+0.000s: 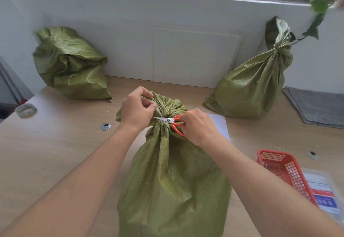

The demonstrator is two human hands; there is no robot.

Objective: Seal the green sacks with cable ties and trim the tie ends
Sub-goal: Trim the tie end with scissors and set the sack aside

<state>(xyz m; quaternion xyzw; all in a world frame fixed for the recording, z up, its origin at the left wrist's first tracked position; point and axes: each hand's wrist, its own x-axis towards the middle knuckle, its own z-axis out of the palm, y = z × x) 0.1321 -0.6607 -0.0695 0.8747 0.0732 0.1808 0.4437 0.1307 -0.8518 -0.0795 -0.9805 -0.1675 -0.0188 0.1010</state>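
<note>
A green sack (173,177) stands upright at the table's front middle, its neck gathered tight. My left hand (137,108) pinches the pale end of a cable tie (158,108) at the left of the neck. My right hand (199,127) grips orange-handled scissors (176,120), whose blades point left at the tie end just below my left fingers. A second green sack (255,82), its neck tied, leans at the back right. A third green sack (72,63) with a loose, folded top sits at the back left.
A red plastic basket (284,169) sits at the front right beside a printed plastic packet (323,194). A white sheet (221,125) lies behind the sack. A tape roll (26,110) rests at the left edge. Grey cloth (316,108) lies far right. White boards lean against the wall.
</note>
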